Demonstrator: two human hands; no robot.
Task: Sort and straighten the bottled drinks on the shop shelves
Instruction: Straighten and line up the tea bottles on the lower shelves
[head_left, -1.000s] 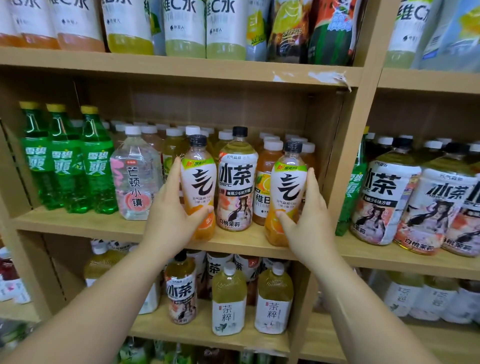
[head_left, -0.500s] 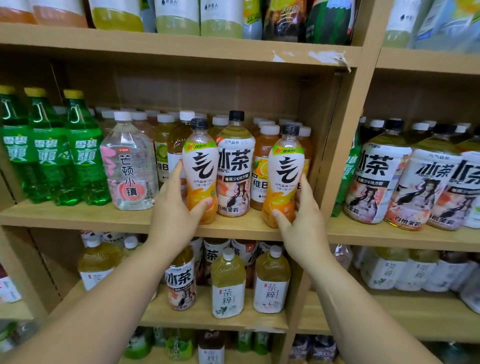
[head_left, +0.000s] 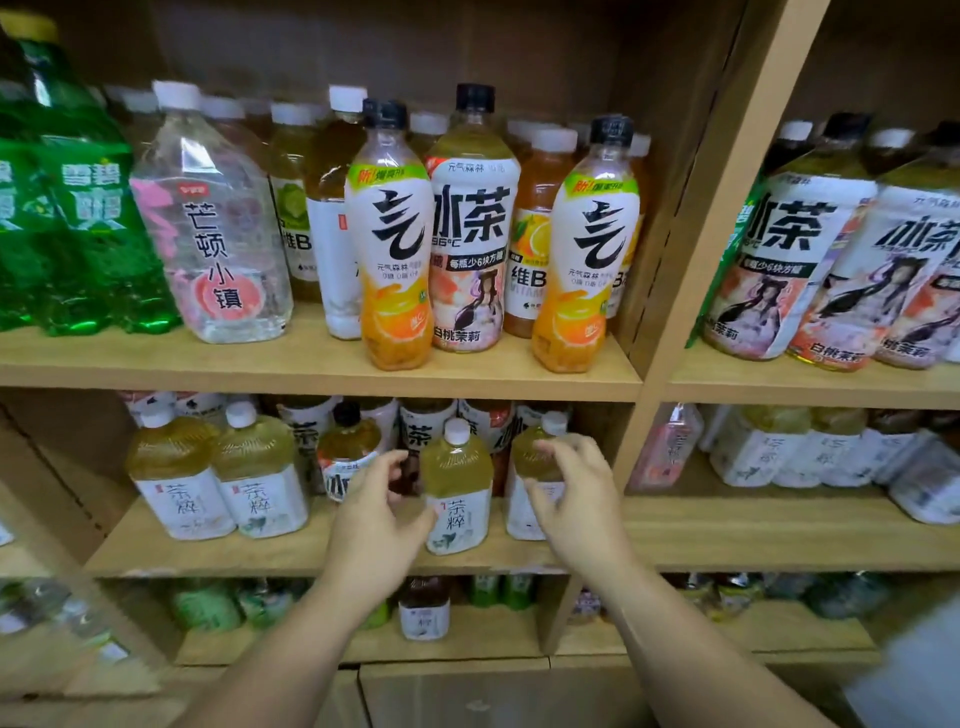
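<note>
— Where are the hands?
— Both are at the lower shelf. The left hand is spread wide at 9 o'clock of the middle tea bottle, with its thumb just beside the label, holding nothing.
— And the right hand?
— It is at 3 o'clock of that bottle, fingers curled in front of the end tea bottle. It is blurred, so I cannot tell whether it grips.
— The bottles?
— Both stand upright, near the shelf's front edge.
</note>
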